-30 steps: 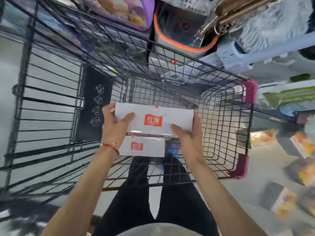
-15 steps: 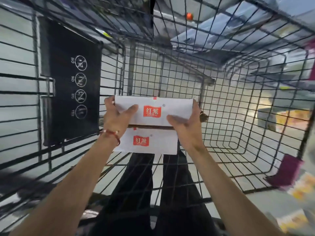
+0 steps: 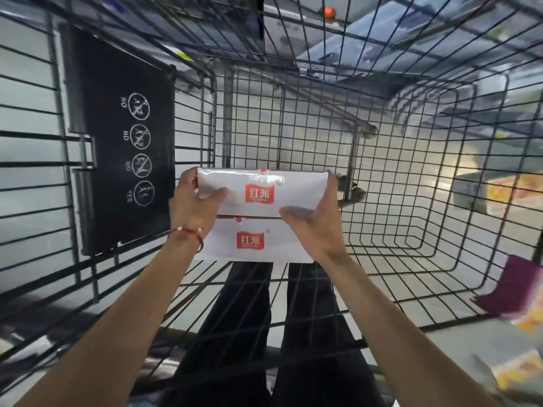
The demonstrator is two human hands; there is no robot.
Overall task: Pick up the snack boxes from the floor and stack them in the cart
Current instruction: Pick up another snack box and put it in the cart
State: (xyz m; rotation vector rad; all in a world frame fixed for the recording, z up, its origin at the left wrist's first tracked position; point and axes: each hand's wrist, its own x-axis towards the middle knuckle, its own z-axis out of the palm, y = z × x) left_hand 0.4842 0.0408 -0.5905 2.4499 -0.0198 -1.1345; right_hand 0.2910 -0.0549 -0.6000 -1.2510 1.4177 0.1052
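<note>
Inside the cart (image 3: 354, 160), the left hand (image 3: 195, 207) and right hand (image 3: 317, 221) grasp the top box (image 3: 264, 188) by its ends, thumbs on its face. It sits on the lower box (image 3: 258, 245). A black sign (image 3: 123, 142) hangs on the left wall.

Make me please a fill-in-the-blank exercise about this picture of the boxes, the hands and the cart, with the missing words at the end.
1. The upper box, held by the left hand and the right hand, carries a ____ logo.
2. The black panel on the cart shows ____ round symbols.
3. A red string circles the ____ wrist.
4. The colour of the lower box, apart from its logo, is ____.

Missing words: red; four; left; white.
</note>
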